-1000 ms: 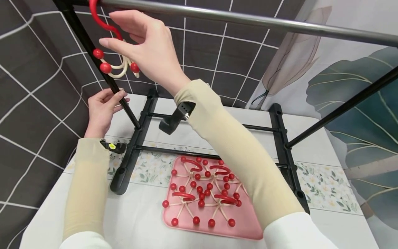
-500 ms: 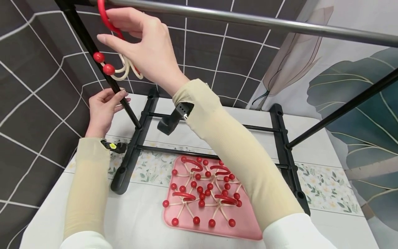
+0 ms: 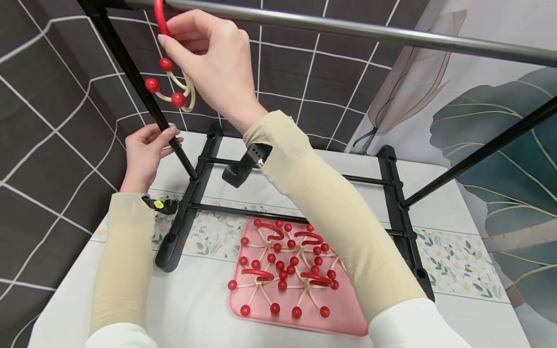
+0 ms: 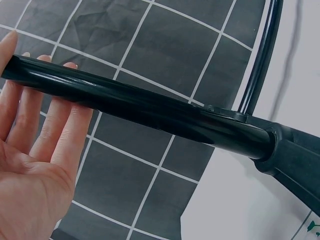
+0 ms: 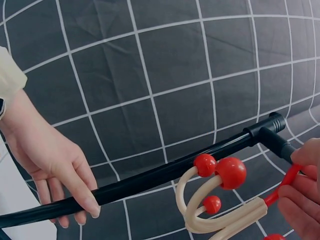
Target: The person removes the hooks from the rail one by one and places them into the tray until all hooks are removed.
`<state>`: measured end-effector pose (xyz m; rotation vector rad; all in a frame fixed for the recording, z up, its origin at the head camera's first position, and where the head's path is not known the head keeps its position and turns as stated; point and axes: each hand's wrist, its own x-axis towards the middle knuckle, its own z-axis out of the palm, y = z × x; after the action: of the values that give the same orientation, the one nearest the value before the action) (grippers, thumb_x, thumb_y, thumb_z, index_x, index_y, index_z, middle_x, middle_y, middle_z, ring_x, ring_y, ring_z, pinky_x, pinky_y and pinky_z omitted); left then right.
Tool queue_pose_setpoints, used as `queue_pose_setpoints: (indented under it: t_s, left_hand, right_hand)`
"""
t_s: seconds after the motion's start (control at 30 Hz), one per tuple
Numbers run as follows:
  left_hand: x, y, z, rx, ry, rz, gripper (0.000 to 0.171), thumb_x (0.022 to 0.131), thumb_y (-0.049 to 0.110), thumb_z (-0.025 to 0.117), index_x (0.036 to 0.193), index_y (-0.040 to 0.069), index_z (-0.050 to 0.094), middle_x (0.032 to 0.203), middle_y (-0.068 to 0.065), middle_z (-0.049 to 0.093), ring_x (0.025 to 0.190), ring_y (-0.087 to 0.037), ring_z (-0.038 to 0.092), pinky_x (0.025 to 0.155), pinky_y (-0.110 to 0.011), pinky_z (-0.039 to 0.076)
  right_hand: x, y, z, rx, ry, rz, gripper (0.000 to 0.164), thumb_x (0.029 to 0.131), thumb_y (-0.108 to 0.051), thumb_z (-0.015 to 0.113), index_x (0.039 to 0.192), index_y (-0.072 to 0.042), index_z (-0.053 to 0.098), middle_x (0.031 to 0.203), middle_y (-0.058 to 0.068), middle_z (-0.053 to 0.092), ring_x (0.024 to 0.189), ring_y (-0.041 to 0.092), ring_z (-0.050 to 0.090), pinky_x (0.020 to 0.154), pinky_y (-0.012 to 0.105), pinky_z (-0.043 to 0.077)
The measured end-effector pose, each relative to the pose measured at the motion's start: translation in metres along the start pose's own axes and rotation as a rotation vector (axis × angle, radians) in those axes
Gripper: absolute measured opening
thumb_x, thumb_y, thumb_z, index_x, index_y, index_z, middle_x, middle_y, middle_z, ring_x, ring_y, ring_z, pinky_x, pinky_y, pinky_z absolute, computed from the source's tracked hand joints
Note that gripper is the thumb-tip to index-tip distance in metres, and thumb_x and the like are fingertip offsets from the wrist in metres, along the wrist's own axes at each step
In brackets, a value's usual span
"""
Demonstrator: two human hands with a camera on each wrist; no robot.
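Observation:
My right hand (image 3: 219,60) is raised at the top rail and pinches the red hook (image 3: 160,17) of a hanger between thumb and fingers. Cream curved prongs (image 3: 189,92) tipped with red balls (image 5: 231,173) dangle below that hook. Its upper end leaves the head view at the rail, so I cannot tell how it sits there. Lower down, my left hand (image 3: 145,152) holds the black upright post (image 4: 145,110) of the rack, thumb on one side and fingers on the other. The right wrist view also shows the left hand (image 5: 55,162) on the post.
A metal top rail (image 3: 348,36) spans the rack, whose black feet (image 3: 184,217) stand on a white table (image 3: 191,299). On a pink tray (image 3: 348,319) lie several similar hangers (image 3: 258,280). Dark tiled-pattern cloth (image 3: 287,72) hangs behind, and a leaf-print curtain (image 3: 513,145) hangs at right.
The hanger's hook has shifted to the right along the rail, and its red balls have swung and turned. My right hand moved slightly right with it. The left hand stays on the post.

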<state>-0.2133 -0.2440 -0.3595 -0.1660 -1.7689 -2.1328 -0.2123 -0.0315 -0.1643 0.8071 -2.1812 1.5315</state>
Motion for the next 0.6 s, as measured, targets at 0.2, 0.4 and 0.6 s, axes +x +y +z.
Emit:
queue_pose_setpoints:
  t_s: [0.2,0.4,0.6]
  left_hand:
    - [0.0002,-0.0001,0.0009,-0.013,-0.001,-0.001,0.024,0.09,0.004,0.078,0.11,-0.007,0.074,0.096,-0.011,0.074,0.083,-0.019,0.076,0.077,-0.026,0.06]
    - [0.0004,0.0005,0.0014,-0.001,-0.001,0.001,0.023,0.09,0.005,0.078,0.11,-0.006,0.074,0.096,-0.01,0.075,0.083,-0.018,0.076,0.077,-0.026,0.06]
    - [0.0002,0.0004,0.0021,0.009,-0.001,0.004,0.025,0.09,0.006,0.078,0.111,-0.007,0.073,0.096,-0.01,0.075,0.083,-0.018,0.075,0.078,-0.026,0.059]
  right_hand:
    - [-0.0009,0.0014,-0.0033,0.007,0.032,-0.012,0.014,0.091,-0.014,0.079,0.102,-0.007,0.076,0.096,-0.004,0.076,0.083,-0.002,0.068,0.081,0.01,0.05]
    - [-0.0026,0.0014,-0.0063,-0.009,0.073,-0.01,0.013,0.09,-0.013,0.078,0.101,-0.007,0.076,0.096,-0.004,0.076,0.083,-0.004,0.067,0.08,0.009,0.05]
    - [-0.0043,0.0015,-0.0082,0.025,0.101,0.002,0.013,0.09,-0.012,0.078,0.101,-0.006,0.076,0.096,-0.003,0.076,0.082,-0.003,0.068,0.08,0.01,0.051]
